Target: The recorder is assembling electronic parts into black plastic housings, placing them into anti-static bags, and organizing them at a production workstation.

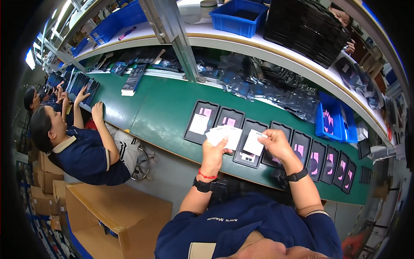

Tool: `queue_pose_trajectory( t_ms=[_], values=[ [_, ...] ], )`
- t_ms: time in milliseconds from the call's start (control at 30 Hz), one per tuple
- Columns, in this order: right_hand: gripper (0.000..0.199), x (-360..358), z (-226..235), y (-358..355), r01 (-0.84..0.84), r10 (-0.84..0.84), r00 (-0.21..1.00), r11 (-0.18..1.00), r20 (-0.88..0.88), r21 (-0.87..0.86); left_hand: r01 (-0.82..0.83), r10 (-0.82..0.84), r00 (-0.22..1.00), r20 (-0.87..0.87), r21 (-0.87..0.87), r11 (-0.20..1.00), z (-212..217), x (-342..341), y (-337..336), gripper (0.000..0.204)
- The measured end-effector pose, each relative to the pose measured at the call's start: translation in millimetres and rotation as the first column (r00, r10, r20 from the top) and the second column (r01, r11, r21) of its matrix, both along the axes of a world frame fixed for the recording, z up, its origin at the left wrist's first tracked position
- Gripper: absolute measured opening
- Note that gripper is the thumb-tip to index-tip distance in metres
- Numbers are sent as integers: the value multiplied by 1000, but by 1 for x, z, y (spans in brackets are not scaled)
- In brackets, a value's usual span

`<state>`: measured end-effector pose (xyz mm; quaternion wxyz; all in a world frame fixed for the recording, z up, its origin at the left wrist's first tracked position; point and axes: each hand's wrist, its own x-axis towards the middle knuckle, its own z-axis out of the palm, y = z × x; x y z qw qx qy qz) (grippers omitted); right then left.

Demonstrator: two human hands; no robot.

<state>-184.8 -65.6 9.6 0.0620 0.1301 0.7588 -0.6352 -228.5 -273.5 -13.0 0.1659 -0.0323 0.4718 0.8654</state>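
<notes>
Several white cards [233, 137] are fanned out in my left hand [212, 153], its thumb pressed on top of them. My right hand [277, 144] pinches a single white card [253, 143] by its upper right corner, over a black tray [246, 163] with pink and white pieces in it. Whether that card touches the tray I cannot tell. At the left end of the row, another black tray [188, 134] has a white card [199, 124] lying in it. More black trays [316, 160] with pink pieces continue to the right.
Blue bins [332, 137] stand at the right on the green table [155, 112]. Bagged dark parts [258, 86] lie along the back, beneath a shelf [241, 41]. A co-worker [82, 146] handles dark packages [88, 86] at the left. A large cardboard box [142, 220] sits on the floor.
</notes>
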Motion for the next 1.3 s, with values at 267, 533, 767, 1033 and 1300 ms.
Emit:
queue_pose_trajectory(
  t_ms=[267, 533, 767, 1033, 1300],
  values=[
    [26, 11, 15, -21, 132, -64, 985, 878, -159, 460, -18, 18, 998, -62, -11, 1000, 2, 9, 20, 25],
    [11, 32, 16, 17, 173, -210, 974, 932, -85, -320, 171, -172, 985, 3, 80, 982, 14, 27, 59, 25],
    [13, 62, 21, 51, 243, -247, 964, 969, -102, -46, 313, -313, 949, -27, 0, 950, 9, 30, 75, 25],
    [2, 81, 47, 48, 350, -68, 842, 824, -535, 447, 328, -332, 942, -47, -66, 942, 9, 33, 83, 26],
    [11, 73, 16, 53, 381, -307, 911, 881, -275, 278, 319, -328, 937, -125, -87, 944, 13, 37, 92, 26]
  ],
)
